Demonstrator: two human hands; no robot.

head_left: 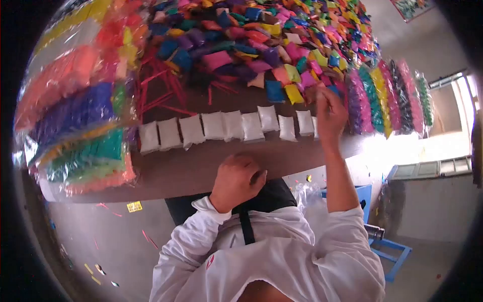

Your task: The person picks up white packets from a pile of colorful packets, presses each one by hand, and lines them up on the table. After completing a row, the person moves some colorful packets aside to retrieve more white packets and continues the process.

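Observation:
A row of white packets [215, 126] lies along the near part of the brown table [166, 173]. My left hand [239, 176] is curled into a loose fist over the front edge, just below the row, and no object shows in it. Beyond the right end of the row, my right hand [332, 118] reaches up to the edge of a heap of coloured packets [261, 45]. Its fingers are drawn together; what they hold, if anything, is hidden. A yellow packet [294, 94] and a blue packet [274, 92] lie left of its fingertips.
Clear bags of coloured packets [75, 110] are stacked at the left. More filled bags [385, 100] stand in a row at the right. Thin pink strips [166, 90] lie behind the white row. A blue metal frame [395, 256] stands on the floor at the right.

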